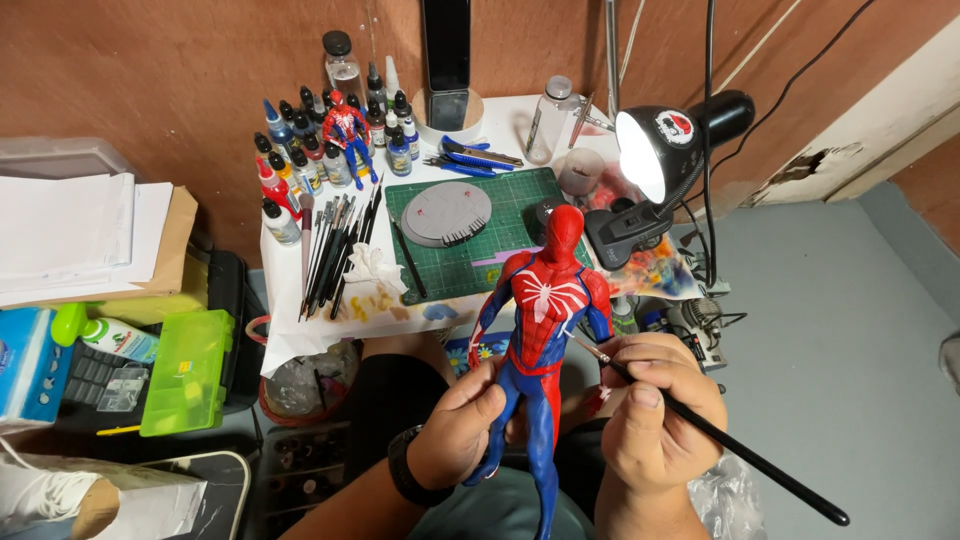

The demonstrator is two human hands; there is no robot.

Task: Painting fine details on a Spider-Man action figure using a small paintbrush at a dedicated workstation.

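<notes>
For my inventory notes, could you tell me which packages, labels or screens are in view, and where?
Phone screen: upright at the table's back, black, dark.
Round sticker: on the black lamp hood, red and white.
Tissue pack: far left, blue and white.
Labelled bottle: beside it, green and white.

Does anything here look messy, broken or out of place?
Yes. The white board on the wall at the right has a torn, chipped patch showing a dark hole. The paper under the row of brushes is smeared with yellow and blue paint. The figure in the left hand looks intact.
</notes>
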